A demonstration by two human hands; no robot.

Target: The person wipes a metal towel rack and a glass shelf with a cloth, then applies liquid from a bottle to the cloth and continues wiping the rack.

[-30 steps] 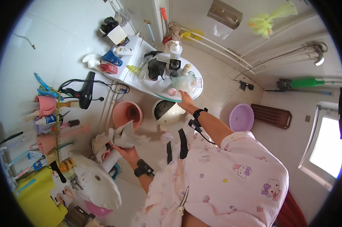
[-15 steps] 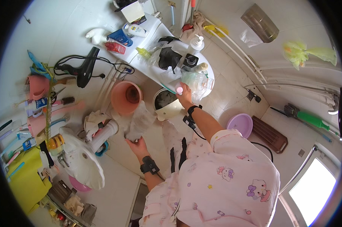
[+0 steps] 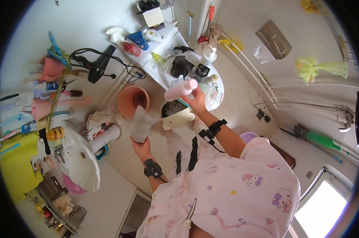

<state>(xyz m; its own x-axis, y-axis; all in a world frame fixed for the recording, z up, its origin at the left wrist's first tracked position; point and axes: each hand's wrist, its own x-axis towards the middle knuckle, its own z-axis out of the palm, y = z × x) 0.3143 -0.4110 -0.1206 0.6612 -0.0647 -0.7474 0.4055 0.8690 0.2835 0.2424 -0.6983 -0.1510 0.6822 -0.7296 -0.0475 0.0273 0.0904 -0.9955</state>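
Observation:
My right hand [image 3: 197, 101] is wrapped round a slim pink bottle [image 3: 179, 90], tilted so that its pale pink end points up and right. A thin whitish cloth [image 3: 142, 123] is gripped by my left hand [image 3: 141, 147], its loose part standing up above the fingers. Below the bottle is a cream bin [image 3: 177, 120] with a dark liner inside. A salmon-pink bucket [image 3: 122, 102] stands just beyond the cloth. Past my right hand, a toilet lid [image 3: 220, 93] carries a pump bottle [image 3: 208, 55], a black bag [image 3: 181, 66] and clear plastic.
Bottles and a red box [image 3: 131, 48] crowd the cistern top. On the left wall hang a hair dryer [image 3: 96, 69] and brushes, above a white washbasin [image 3: 78, 158]. A lilac basin [image 3: 249, 137] sits on the floor at right. White pipes [image 3: 251, 67] run along the far wall.
My right hand has lifted the pink bottle up from beside the toilet lid, tipping it into side view. My left hand has raised the cloth slightly, now bunched more upright.

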